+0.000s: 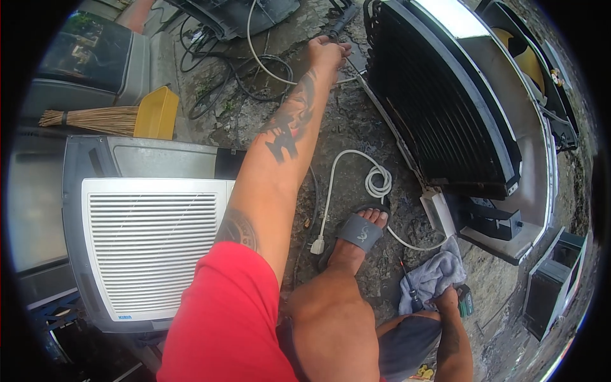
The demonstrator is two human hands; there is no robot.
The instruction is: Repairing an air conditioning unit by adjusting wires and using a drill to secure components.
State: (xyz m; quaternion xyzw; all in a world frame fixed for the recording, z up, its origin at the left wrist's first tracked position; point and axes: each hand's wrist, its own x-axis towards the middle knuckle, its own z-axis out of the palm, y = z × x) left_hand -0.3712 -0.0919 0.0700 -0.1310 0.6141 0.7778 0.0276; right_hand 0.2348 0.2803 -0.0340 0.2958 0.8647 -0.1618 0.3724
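Your left grip [328,52] pinches thin tube [354,69] beside coil [439,108]; right grip [445,299] rests loose on rag [436,274]. Hard tug likely kinks tube.

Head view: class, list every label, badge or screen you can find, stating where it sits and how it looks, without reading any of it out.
Small blue badge: lower left corner of the white louvred air-conditioner front panel, short and oblong.
Dark glass screen: upper left, on a grey boxy set beyond the straw broom, rounded rectangle reflecting greenery.
No packages or signs show.
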